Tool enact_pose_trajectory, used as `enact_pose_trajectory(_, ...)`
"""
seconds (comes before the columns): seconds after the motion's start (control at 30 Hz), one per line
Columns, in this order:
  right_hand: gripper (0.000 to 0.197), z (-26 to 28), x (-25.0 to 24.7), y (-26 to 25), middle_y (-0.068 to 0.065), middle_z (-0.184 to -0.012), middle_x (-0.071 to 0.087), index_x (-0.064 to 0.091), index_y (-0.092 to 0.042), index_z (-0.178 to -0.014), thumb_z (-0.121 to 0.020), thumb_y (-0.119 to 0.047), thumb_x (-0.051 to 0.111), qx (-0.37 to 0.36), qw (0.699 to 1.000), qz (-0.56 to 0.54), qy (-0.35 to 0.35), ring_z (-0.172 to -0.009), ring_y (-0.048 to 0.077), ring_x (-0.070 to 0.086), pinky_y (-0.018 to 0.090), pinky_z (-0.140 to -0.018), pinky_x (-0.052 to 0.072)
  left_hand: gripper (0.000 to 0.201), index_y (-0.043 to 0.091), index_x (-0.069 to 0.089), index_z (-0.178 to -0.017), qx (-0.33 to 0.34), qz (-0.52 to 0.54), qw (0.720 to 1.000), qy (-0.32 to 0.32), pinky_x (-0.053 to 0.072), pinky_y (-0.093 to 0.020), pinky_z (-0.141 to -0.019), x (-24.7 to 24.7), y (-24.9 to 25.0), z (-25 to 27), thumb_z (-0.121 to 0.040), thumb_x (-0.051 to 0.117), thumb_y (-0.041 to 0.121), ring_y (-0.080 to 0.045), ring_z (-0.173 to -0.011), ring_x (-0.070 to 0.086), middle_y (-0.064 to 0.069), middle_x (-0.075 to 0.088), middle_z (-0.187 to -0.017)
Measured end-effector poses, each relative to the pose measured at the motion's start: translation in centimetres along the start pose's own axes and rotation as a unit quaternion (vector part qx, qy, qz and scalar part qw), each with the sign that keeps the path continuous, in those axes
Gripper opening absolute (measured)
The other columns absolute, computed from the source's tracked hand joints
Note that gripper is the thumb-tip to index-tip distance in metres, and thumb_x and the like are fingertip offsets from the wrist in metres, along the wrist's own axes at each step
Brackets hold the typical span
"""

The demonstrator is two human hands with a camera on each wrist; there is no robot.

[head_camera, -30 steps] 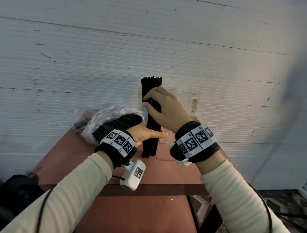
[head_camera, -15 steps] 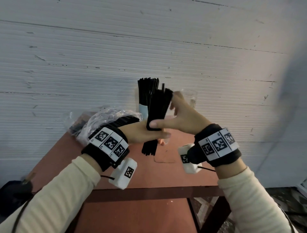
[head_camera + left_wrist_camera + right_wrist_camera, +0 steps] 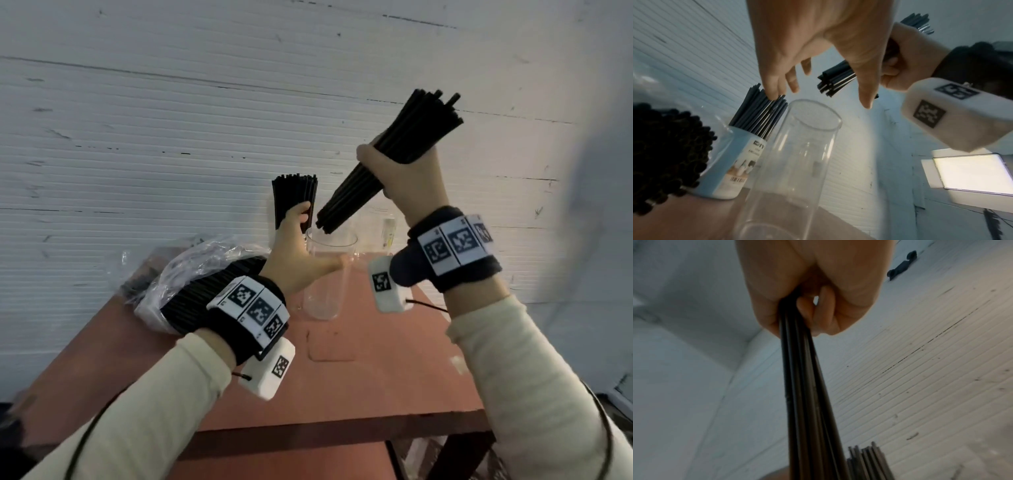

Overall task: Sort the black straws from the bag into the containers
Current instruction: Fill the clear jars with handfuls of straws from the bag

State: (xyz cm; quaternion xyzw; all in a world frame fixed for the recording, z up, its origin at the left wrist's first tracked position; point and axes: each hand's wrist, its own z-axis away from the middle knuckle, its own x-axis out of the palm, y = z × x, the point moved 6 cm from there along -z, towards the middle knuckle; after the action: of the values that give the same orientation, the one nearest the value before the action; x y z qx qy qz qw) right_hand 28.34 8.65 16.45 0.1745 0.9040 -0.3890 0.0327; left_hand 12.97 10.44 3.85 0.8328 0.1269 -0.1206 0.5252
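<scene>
The right hand point(image 3: 407, 178) grips a tilted bundle of black straws point(image 3: 390, 161) over the clear container point(image 3: 329, 274) on the desk point(image 3: 376, 377). The left hand point(image 3: 294, 253), fingers spread, touches straws in the labelled container point(image 3: 731, 162) marked "DIY". More fill the bag point(image 3: 191, 274).

A reddish-brown tabletop point(image 3: 376, 377) fills the lower middle of the head view, its far edge against a white ribbed wall. On it at left centre lies a clear plastic bag point(image 3: 191, 270) packed with black straws. Right of the bag stands an empty clear container point(image 3: 327, 274), and behind it a labelled container point(image 3: 731, 165) holding upright black straws point(image 3: 295, 195).
</scene>
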Motion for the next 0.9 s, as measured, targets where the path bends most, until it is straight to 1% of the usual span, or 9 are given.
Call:
enact_pose_trajectory(0.1,0.022,-1.7,1.7,3.0,-0.001,-0.062,0.048,0.049,-0.013,-0.069,-0.077,-0.021,0.068,0.057,0.994,0.087,-0.037,-0.054,0.010,0.048,0.022,-0.047,0.040,0.114,0.020,0.010,-0.153,-0.065,-0.032,0.996,-0.050,0.026,-0.031,-0.110,1.0,-1.9,-1.2,-0.068,0.086,0.029,-0.017,-0.143,0.025,-0.001,0.022,-0.157)
enact_pose_trajectory(0.23,0.031,-1.1,6.1,8.4,-0.001,-0.052,0.047,0.048,-0.017,-0.061,-0.079,-0.029,0.070,0.172,0.927,0.220,-0.251,-0.045,0.013,0.043,0.022,-0.041,0.037,0.105,0.014,0.018,-0.151,-0.088,-0.055,0.992,-0.068,0.032,-0.030,-0.111,1.5,-3.4,-1.8,-0.071,0.084,0.026,-0.019,-0.140,0.034,-0.002,0.033,-0.152)
enact_pose_trajectory(0.33,0.031,0.1,7.3,9.8,0.001,-0.056,0.059,0.064,-0.014,-0.072,-0.078,-0.042,0.075,0.220,0.863,0.275,-0.361,-0.048,0.013,0.052,0.022,-0.049,0.042,0.091,0.015,0.028,-0.147,-0.085,-0.037,0.994,-0.063,0.036,-0.023,-0.098,1.3,-3.7,-1.7,-0.073,0.082,0.023,-0.015,-0.129,0.044,-0.002,0.045,-0.142)
enact_pose_trajectory(0.4,0.040,0.2,7.2,9.8,0.001,-0.059,0.065,0.069,-0.010,-0.082,-0.070,-0.046,0.081,0.243,0.855,0.257,-0.380,-0.053,0.014,0.057,0.023,-0.056,0.047,0.089,0.014,0.030,-0.146,-0.080,-0.028,0.995,-0.060,0.036,-0.022,-0.093,1.3,-3.6,-1.6,-0.074,0.082,0.022,-0.008,-0.118,0.046,0.000,0.049,-0.137)
enact_pose_trajectory(0.5,0.071,0.0,6.6,9.1,0.007,-0.079,0.073,0.071,-0.004,-0.099,-0.052,-0.055,0.086,0.249,0.855,0.245,-0.384,-0.075,0.022,0.066,0.035,-0.082,0.055,0.089,0.013,0.030,-0.145,-0.084,-0.019,0.995,-0.057,0.038,-0.023,-0.094,1.3,-3.6,-1.7,-0.073,0.082,0.020,-0.008,-0.115,0.048,0.000,0.051,-0.136)
enact_pose_trajectory(0.63,0.085,0.2,5.4,7.1,0.003,-0.127,0.059,0.049,-0.013,-0.134,-0.070,-0.063,0.073,0.183,0.846,0.351,-0.358,-0.109,0.022,0.058,0.036,-0.095,0.046,0.086,0.015,0.031,-0.144,-0.077,-0.026,0.994,-0.071,0.036,-0.024,-0.098,1.4,-3.2,-1.7,-0.074,0.081,0.018,-0.016,-0.130,0.045,0.002,0.048,-0.136)
enact_pose_trajectory(0.7,0.094,0.2,5.2,6.1,0.003,-0.141,0.045,0.039,-0.017,-0.142,-0.069,-0.069,0.068,0.145,0.868,0.366,-0.304,-0.128,0.024,0.043,0.040,-0.104,0.037,0.094,0.016,0.021,-0.150,-0.086,-0.044,0.991,-0.090,0.033,-0.025,-0.104,1.2,-3.1,-1.4,-0.076,0.079,0.016,-0.016,-0.136,0.038,0.000,0.042,-0.144)
enact_pose_trajectory(0.8,0.068,0.4,5.6,3.6,0.005,-0.131,0.047,0.049,-0.018,-0.132,-0.079,-0.059,0.065,0.009,0.933,0.318,-0.167,-0.125,0.024,0.038,0.036,-0.101,0.038,0.096,0.018,0.015,-0.152,-0.092,-0.076,0.991,-0.064,0.034,-0.032,-0.110,-0.8,-3.5,-1.1,-0.078,0.076,0.017,-0.018,-0.135,0.041,-0.003,0.040,-0.147)
enact_pose_trajectory(0.9,0.024,2.0,7.8,1.1,0.002,-0.101,0.060,0.064,-0.014,-0.103,-0.087,-0.031,0.064,-0.109,0.962,0.216,-0.126,-0.090,0.014,0.055,0.017,-0.076,0.043,0.067,0.022,0.040,-0.141,-0.056,-0.093,0.994,0.011,0.041,-0.028,-0.100,-4.7,-2.9,-0.7,-0.082,0.069,0.013,-0.017,-0.121,0.052,0.000,0.054,-0.132)
